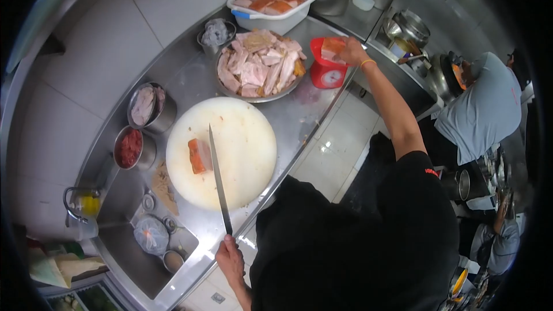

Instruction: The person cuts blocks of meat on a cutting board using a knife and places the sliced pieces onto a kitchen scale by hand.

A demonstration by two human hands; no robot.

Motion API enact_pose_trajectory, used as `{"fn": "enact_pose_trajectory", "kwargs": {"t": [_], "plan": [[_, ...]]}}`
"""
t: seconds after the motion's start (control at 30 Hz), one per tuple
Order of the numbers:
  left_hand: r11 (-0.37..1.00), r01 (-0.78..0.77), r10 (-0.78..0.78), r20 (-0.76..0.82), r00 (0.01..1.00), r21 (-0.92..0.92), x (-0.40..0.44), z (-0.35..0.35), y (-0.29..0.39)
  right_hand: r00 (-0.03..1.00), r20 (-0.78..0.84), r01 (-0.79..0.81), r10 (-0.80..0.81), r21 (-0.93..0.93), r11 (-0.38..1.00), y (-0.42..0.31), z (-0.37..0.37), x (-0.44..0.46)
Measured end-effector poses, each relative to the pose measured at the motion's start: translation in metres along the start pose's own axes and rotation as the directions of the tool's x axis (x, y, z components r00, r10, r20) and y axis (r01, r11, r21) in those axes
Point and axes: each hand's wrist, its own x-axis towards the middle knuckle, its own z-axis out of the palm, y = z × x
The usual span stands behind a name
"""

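Observation:
My left hand [231, 260] is closed round the handle of a long knife [219, 184], whose blade lies over the round white cutting board [247, 138]. Beside the blade, on the board, sits a small piece of pork [197, 156] with orange-brown skin. At the end of my outstretched right arm, my right hand [352, 53] grips another piece of pork [332, 48] at the top of a red kitchen scale [328, 76]. Whether that piece rests on the scale's pan, I cannot tell.
A large bowl [221, 82] of cut meat and a white tub [271, 23] of skin-on pork stand beyond the board. Metal pots [151, 151] holding meat line the wall side, near a sink [124, 253]. Another person [484, 103] works at right.

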Motion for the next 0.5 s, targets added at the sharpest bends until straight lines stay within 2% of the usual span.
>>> {"fn": "enact_pose_trajectory", "kwargs": {"t": [0.1, 0.27, 0.33, 0.37, 0.47, 0.5], "plan": [[0.999, -0.022, 0.022, 0.011, 1.0, -0.028, 0.013, -0.003, -0.001, 0.992, -0.121, 0.026, -0.047, -0.168, 0.985, 0.01, 0.007, 0.006], [0.999, -0.035, 0.034, -0.023, 0.999, -0.038, 0.025, 0.002, 0.019, 0.996, 0.081, 0.049, -0.045, -0.054, 0.997, 0.039, 0.027, 0.036], [0.998, -0.013, 0.011, -0.035, 0.999, -0.065, 0.031, 0.012, 0.027, 0.992, 0.102, 0.082, -0.071, -0.108, 0.991, 0.04, 0.031, 0.044], [0.998, 0.059, -0.059, -0.046, 0.997, -0.001, 0.03, 0.015, 0.046, 0.991, 0.111, 0.094, -0.08, -0.133, 0.987, 0.039, 0.033, 0.046], [0.977, 0.178, -0.18, -0.004, 0.984, -0.121, 0.043, 0.034, 0.07, 0.983, 0.117, 0.153, -0.141, -0.109, 0.982, 0.036, 0.029, 0.053], [0.979, 0.17, -0.172, -0.009, 0.985, -0.117, 0.056, 0.045, 0.079, 0.984, 0.111, 0.152, -0.141, -0.1, 0.983, 0.041, 0.03, 0.073]]}}
